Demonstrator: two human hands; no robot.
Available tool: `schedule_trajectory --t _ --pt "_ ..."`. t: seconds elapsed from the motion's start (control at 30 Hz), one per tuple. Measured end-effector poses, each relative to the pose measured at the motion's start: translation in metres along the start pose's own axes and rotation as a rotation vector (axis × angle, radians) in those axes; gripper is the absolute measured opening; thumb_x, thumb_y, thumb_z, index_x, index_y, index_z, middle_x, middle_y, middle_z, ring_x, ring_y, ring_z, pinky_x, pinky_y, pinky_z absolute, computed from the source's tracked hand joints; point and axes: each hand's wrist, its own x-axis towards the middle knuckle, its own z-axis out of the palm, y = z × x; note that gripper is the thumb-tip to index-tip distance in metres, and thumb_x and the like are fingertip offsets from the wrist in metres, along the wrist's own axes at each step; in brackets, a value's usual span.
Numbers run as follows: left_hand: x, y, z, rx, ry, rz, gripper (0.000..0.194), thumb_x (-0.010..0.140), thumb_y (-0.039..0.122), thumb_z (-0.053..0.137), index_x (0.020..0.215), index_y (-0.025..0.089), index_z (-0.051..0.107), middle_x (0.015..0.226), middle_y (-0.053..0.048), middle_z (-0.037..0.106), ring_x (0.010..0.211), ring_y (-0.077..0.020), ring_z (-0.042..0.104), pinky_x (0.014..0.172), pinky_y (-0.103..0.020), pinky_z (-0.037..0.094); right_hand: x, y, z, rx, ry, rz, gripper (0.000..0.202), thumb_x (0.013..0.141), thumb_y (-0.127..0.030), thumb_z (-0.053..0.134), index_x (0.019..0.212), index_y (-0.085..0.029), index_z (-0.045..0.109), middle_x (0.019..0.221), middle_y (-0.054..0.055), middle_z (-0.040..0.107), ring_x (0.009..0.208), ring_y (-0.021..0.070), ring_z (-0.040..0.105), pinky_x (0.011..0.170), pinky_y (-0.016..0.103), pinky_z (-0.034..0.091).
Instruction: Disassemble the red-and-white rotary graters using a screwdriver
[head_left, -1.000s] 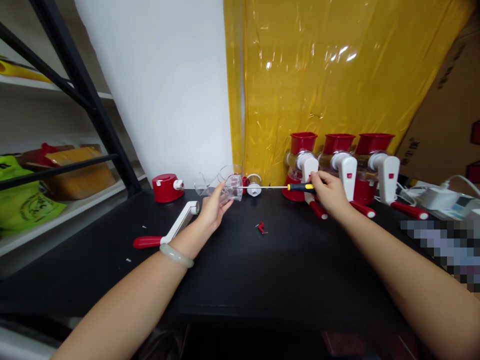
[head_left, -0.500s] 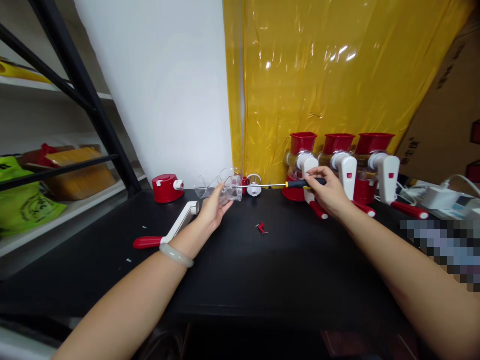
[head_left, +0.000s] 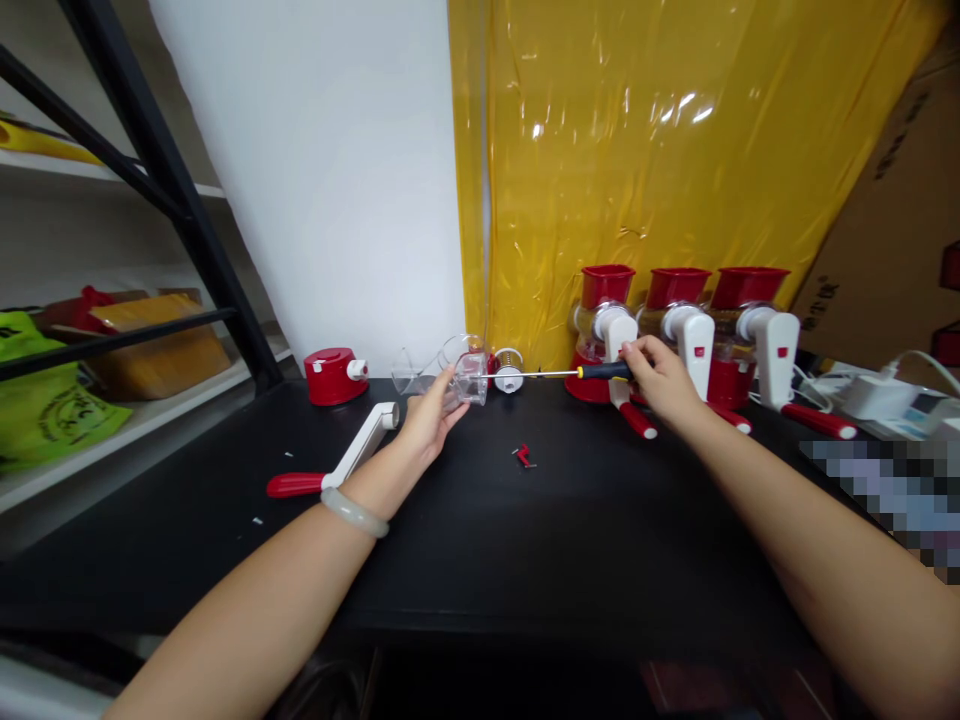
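Observation:
My left hand is closed round a clear plastic grater housing, held on its side above the black table. In my right hand is a screwdriver with a black and yellow handle, gripped at the handle's end. Its long thin shaft points left and its tip meets the housing's right end; the exact contact point is too small to make out. Just behind the housing stands a drum grater cone in metal and white. A small red part with screws lies on the table below.
A red base and a white crank with a red handle lie at left. Three assembled red-and-white drum graters stand at the back right, close behind my right hand. Black shelving borders the left side; white adapters sit far right.
My right fingers have shifted on the screwdriver, from along its handle back to the end. The screwdriver and housing have moved very slightly right.

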Motion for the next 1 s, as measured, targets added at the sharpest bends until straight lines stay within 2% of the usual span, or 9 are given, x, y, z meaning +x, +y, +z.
schedule_trajectory --t 0.4,0.67,0.83,1.0 --pt "0.005 -0.003 -0.003 -0.009 -0.002 0.012 0.02 0.077 0.027 0.078 0.084 0.015 0.063 0.077 -0.004 0.067 0.077 -0.0152 0.067 0.092 -0.041 0.056 0.003 0.0 0.002 0.007 0.034 -0.16 0.037 0.086 -0.06 0.054 0.077 -0.023 0.053 0.072 0.0 0.055 0.069 0.0171 0.052 0.07 0.032 0.043" --pt "0.002 0.004 -0.001 -0.018 -0.032 0.0 0.015 0.08 0.025 0.075 0.086 0.016 0.064 0.08 -0.005 0.07 0.076 -0.0146 0.067 0.092 -0.04 0.056 0.003 0.001 0.001 0.013 0.016 -0.198 0.029 0.088 -0.052 0.053 0.08 -0.024 0.052 0.076 0.001 0.057 0.074 0.0188 0.055 0.077 0.035 0.045" --pt "0.0 0.006 0.0 0.0 -0.02 -0.07 0.014 0.082 0.024 0.072 0.092 0.017 0.065 0.087 -0.006 0.071 0.079 -0.0158 0.069 0.092 -0.04 0.056 -0.001 -0.007 -0.001 -0.027 0.034 -0.278 0.019 0.088 -0.043 0.056 0.086 -0.024 0.054 0.085 0.002 0.06 0.084 0.02 0.058 0.085 0.036 0.045" --pt "-0.001 0.004 0.0 0.008 -0.013 -0.079 0.013 0.083 0.025 0.071 0.093 0.018 0.066 0.09 -0.006 0.071 0.079 -0.0149 0.069 0.092 -0.038 0.056 -0.004 -0.011 -0.002 -0.051 0.049 -0.276 0.018 0.088 -0.043 0.055 0.087 -0.025 0.054 0.089 0.003 0.063 0.089 0.0221 0.059 0.086 0.038 0.046"
